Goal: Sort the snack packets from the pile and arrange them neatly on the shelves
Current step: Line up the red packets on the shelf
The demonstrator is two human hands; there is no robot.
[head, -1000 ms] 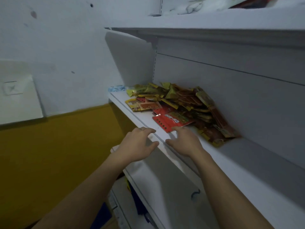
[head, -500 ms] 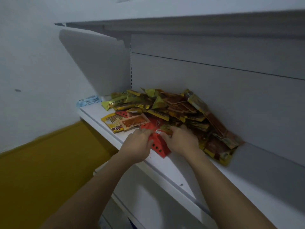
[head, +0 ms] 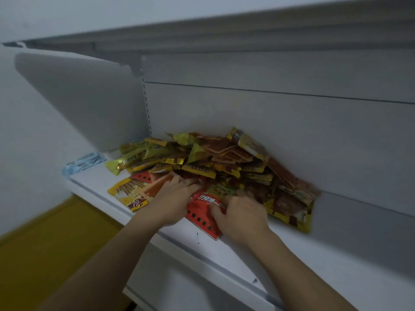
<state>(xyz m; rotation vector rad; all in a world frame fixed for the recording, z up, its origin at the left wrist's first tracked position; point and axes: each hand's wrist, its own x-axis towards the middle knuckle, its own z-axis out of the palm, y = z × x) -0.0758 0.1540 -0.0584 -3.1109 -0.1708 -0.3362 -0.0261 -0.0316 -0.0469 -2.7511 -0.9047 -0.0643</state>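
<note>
A pile of snack packets [head: 224, 162], yellow, gold, brown and red, lies on the white shelf [head: 224, 250] against the back panel. At its front edge sits a red packet [head: 202, 215] with white lettering. My left hand [head: 173, 198] rests on the packet's left side, fingers curled over its top edge. My right hand [head: 242, 215] presses on its right side, fingers bent onto it. Both hands grip this red packet. A flat yellow packet [head: 125, 194] lies just left of my left hand.
A light blue object [head: 83, 162] lies at the shelf's left end. Another white shelf [head: 224, 34] hangs overhead. The shelf's side panel [head: 78, 102] stands at the left. A lower shelf edge [head: 143, 297] shows below, and a yellow wall section [head: 45, 254] at the lower left.
Both hands went from the shelf's front edge up onto the red packet at the front of the pile. The view moved closer to the pile.
</note>
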